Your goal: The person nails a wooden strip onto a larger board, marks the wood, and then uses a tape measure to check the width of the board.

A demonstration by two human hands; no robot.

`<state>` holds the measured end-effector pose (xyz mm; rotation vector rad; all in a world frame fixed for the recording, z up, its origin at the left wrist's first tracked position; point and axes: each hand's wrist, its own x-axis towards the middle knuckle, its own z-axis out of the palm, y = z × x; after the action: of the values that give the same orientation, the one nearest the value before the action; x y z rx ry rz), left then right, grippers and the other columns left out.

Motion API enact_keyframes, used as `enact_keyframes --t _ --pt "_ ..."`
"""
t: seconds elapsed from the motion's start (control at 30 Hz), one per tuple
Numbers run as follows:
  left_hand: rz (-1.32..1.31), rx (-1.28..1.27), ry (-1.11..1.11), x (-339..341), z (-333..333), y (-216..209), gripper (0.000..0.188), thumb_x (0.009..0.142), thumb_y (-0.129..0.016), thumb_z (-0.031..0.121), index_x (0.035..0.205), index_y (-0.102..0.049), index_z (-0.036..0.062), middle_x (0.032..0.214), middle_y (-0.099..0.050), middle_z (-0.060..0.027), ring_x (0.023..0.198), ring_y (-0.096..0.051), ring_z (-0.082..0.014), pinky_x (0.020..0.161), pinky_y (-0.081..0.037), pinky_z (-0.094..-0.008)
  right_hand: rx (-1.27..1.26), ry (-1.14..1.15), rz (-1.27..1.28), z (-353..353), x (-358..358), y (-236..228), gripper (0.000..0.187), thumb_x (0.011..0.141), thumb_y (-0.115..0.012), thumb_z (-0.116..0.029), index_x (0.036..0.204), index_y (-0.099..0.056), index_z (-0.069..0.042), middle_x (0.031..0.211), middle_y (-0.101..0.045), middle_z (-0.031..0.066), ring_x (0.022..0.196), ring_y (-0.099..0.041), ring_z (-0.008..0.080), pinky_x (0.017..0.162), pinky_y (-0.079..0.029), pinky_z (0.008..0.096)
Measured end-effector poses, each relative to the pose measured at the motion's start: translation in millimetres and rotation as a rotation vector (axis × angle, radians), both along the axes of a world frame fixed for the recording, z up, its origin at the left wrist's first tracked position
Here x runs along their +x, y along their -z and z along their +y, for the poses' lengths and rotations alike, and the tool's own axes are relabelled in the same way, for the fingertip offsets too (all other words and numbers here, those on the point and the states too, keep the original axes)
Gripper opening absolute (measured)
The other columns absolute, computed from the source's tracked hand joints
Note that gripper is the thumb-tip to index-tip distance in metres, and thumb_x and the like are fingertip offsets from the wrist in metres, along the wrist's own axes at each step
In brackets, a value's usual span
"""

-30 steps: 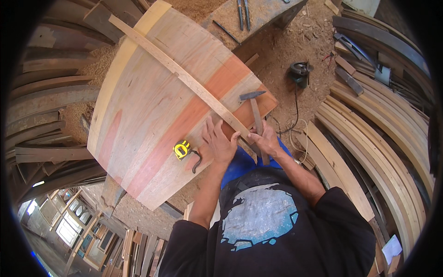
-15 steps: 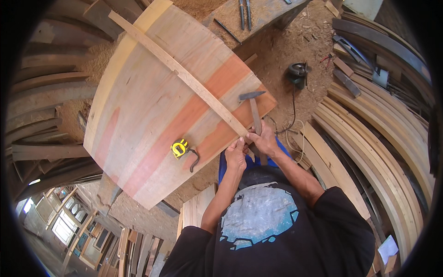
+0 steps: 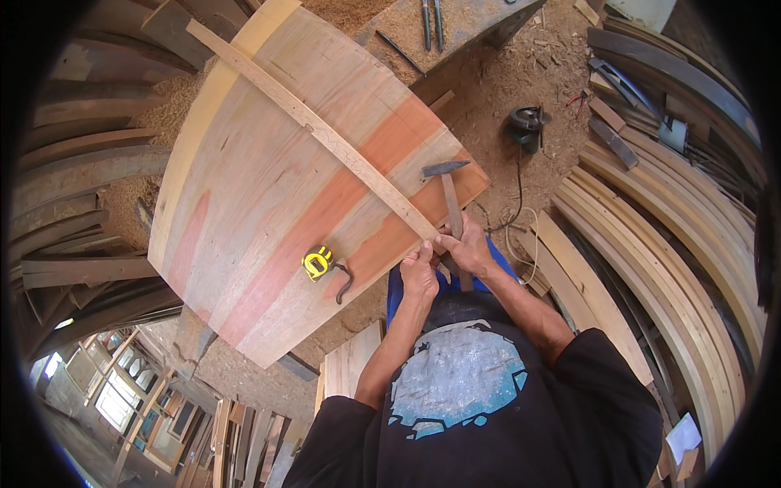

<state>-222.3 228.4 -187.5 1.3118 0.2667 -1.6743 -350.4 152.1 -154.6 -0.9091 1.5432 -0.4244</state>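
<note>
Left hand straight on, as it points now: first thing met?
Likely the wooden strip, by its near end. The left hand looks right at it, though depth makes actual contact hard to tell.

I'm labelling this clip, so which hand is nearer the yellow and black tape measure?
Left. The left hand is to the right of the tape measure, at the near end of the pale wooden strip; the right hand, around the wooden-handled hammer, is farther right.
</note>
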Motion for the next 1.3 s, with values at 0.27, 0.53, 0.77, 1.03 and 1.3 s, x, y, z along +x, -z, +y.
enact_keyframes --t 0.27,0.53,0.77,1.03,1.3 --pt "-0.014 0.014 0.03 0.1 0.4 1.4 0.034 0.099 -0.07 0.025 0.124 -0.069 0.0019 0.12 -0.074 -0.0091 0.108 -0.068 -0.0203 0.1 -0.049 -0.0374 -0.002 -0.02 0.029 -2.5 -2.0 -2.6 0.033 0.078 -0.079 -0.009 0.103 -0.06 -0.001 0.089 -0.066 0.0066 0.084 -0.064 0.0163 0.078 -0.054 0.0344" --pt "-0.09 0.008 0.065 1.8 5.5 5.9 0.03 0.099 -0.069 0.024 0.12 -0.07 0.0031 0.114 -0.074 -0.0059 0.105 -0.067 -0.0187 0.098 -0.05 -0.0375 -0.026 -0.046 0.013 -5.9 -0.9 -5.0 0.033 0.078 -0.078 -0.011 0.104 -0.06 -0.001 0.09 -0.066 0.007 0.084 -0.065 0.0164 0.077 -0.054 0.0338" --pt "-0.122 0.007 0.012 -2.1 0.8 0.4 0.019 0.101 -0.067 0.021 0.109 -0.072 0.0055 0.095 -0.067 0.0001 0.083 -0.054 -0.0108 0.078 -0.042 -0.0301 -0.046 -0.061 0.032 -2.8 -1.4 -1.7 0.032 0.078 -0.077 -0.012 0.104 -0.06 0.0 0.09 -0.068 0.009 0.084 -0.066 0.0185 0.078 -0.054 0.035" --pt "-0.119 0.045 0.062 -6.4 0.8 2.3 0.028 0.102 -0.065 0.025 0.119 -0.071 0.0035 0.114 -0.073 -0.0049 0.102 -0.066 -0.016 0.093 -0.05 -0.0354 -0.049 -0.065 0.035 -4.0 -4.4 -0.2 0.033 0.078 -0.077 -0.014 0.102 -0.06 0.0 0.091 -0.068 0.0107 0.084 -0.066 0.0204 0.078 -0.054 0.0363" --pt "-0.519 0.131 0.21 -21.2 -1.3 11.2 0.023 0.107 -0.056 0.019 0.101 -0.07 0.0016 0.083 -0.061 0.0042 0.068 -0.051 -0.0065 0.058 -0.042 -0.0259 -0.143 -0.132 0.114 -5.0 -6.3 -1.4 0.036 0.077 -0.078 -0.019 0.102 -0.059 -0.001 0.088 -0.066 0.0134 0.085 -0.067 0.0273 0.079 -0.054 0.0396"
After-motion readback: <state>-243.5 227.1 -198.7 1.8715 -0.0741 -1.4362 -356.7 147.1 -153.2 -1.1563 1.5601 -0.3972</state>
